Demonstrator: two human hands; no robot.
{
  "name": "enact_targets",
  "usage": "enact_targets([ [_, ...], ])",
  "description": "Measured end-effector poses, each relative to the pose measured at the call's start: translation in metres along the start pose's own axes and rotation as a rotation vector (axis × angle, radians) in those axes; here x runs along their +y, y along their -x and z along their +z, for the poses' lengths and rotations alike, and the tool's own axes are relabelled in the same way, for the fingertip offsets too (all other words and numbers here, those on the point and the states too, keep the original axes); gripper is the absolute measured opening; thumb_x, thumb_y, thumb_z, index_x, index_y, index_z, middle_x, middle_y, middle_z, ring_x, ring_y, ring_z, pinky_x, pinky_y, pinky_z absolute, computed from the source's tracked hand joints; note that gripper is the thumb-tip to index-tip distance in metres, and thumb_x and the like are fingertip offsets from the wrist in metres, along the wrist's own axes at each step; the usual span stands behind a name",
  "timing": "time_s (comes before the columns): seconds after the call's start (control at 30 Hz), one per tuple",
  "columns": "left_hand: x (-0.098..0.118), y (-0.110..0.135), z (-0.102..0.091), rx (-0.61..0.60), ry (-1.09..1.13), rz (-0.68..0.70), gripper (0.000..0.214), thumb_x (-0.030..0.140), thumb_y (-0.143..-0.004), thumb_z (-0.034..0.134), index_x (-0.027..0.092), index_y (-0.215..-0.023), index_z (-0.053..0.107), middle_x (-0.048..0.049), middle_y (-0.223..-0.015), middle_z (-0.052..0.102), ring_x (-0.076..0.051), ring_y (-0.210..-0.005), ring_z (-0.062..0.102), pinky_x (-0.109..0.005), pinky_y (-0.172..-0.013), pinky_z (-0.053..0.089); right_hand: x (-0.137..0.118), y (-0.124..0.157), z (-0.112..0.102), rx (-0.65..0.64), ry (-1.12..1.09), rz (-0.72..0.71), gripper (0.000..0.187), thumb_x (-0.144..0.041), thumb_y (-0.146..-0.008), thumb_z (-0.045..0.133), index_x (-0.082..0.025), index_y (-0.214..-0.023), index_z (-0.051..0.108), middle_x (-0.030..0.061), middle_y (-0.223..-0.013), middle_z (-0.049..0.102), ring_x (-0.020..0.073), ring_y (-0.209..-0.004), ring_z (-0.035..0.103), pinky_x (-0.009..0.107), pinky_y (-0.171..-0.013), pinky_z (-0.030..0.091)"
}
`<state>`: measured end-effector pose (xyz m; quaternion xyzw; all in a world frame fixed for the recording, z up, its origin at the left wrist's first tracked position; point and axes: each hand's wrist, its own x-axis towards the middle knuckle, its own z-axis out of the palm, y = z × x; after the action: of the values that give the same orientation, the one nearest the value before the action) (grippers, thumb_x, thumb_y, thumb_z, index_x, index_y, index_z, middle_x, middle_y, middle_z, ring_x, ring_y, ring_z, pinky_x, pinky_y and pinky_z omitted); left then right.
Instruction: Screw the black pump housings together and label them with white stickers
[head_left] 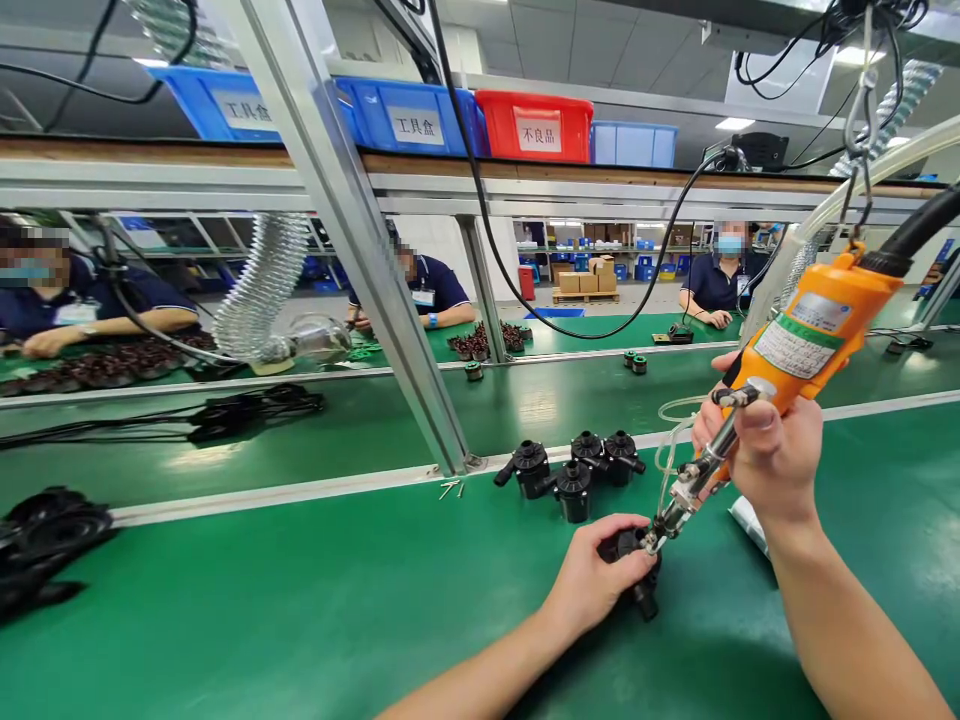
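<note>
My right hand (776, 450) is wrapped round an orange electric screwdriver (806, 325), which hangs from a hook and slants down to the left. Its metal tip meets the top of a small black pump housing (645, 598) on the green bench. Thumb and fingers of my left hand (600, 575) grip that housing from the left and partly cover it. Just behind stand several similar black pump housings (574, 490) with side spouts. A few small screws (451, 489) lie on the bench, left of these housings.
A slanted metal post (375, 260) rises from the bench's back rail. Black cables (45, 545) lie at the left. Across the bench sit several people near piles of dark parts (487, 342). Blue bins and a red bin (536, 125) stand on the shelf above. A white packet (750, 525) lies near my right wrist.
</note>
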<state>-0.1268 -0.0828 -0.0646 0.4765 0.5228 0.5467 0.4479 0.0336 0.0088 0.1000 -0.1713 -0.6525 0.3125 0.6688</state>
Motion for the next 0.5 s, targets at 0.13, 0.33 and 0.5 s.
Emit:
enact_targets([
  [0.13,0.006,0.001,0.002,-0.024,0.003,0.008,0.039,0.041,-0.072,0.086,0.014,-0.098,0.075,-0.0007,-0.079,0.064,-0.015,-0.073,0.052,-0.027,-0.072,0.042,-0.001,0.005,0.017,-0.027,-0.095,0.079,0.065,-0.080,-0.075,0.074,-0.021,-0.099,0.058,-0.0041,-0.064,0.052,0.0120,-0.049,0.050,0.027,-0.047,0.046],
  [0.33,0.010,0.004,0.003,0.005,0.030,-0.008,0.036,0.036,-0.072,0.085,0.017,-0.096,0.066,0.0038,-0.076,0.057,-0.013,-0.071,0.046,-0.025,-0.070,0.039,-0.003,0.010,0.031,-0.008,0.002,0.084,0.064,-0.079,-0.073,0.075,-0.020,-0.091,0.060,-0.0025,-0.063,0.057,0.0140,-0.052,0.054,0.028,-0.052,0.051],
  [0.5,0.006,0.003,0.005,-0.005,0.014,0.016,0.035,0.037,-0.073,0.084,0.017,-0.093,0.062,0.0042,-0.075,0.055,-0.013,-0.071,0.046,-0.025,-0.068,0.039,0.000,0.011,0.033,-0.028,0.044,0.049,0.059,-0.076,-0.078,0.073,-0.019,-0.088,0.060,0.0008,-0.068,0.060,0.0160,-0.058,0.058,0.030,-0.056,0.054],
])
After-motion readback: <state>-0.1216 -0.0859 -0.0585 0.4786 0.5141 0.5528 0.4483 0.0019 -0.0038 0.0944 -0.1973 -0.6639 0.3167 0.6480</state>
